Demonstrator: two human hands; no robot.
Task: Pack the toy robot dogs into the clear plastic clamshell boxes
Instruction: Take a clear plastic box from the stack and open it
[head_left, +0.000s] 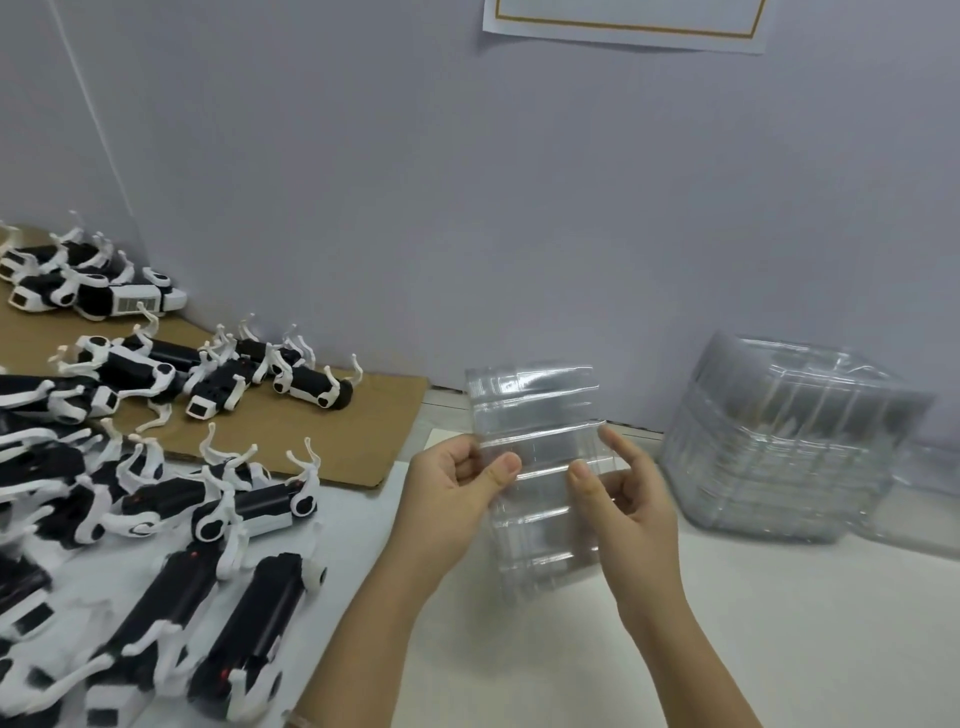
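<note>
A clear plastic clamshell box (535, 415) is held upright above the white table, in the middle of the view. My left hand (457, 488) grips its left edge, thumb on the front. My right hand (618, 483) pinches its right side, thumb on the front and fingers behind. Several black-and-white toy robot dogs (249, 509) lie on their backs at the left, legs in the air. None of the dogs is in either hand.
A tall stack of empty clear clamshell boxes (779, 447) stands at the right against the grey wall. A brown cardboard sheet (363, 421) at the back left carries more dogs (218, 379). A paper notice (623, 23) hangs on the wall above.
</note>
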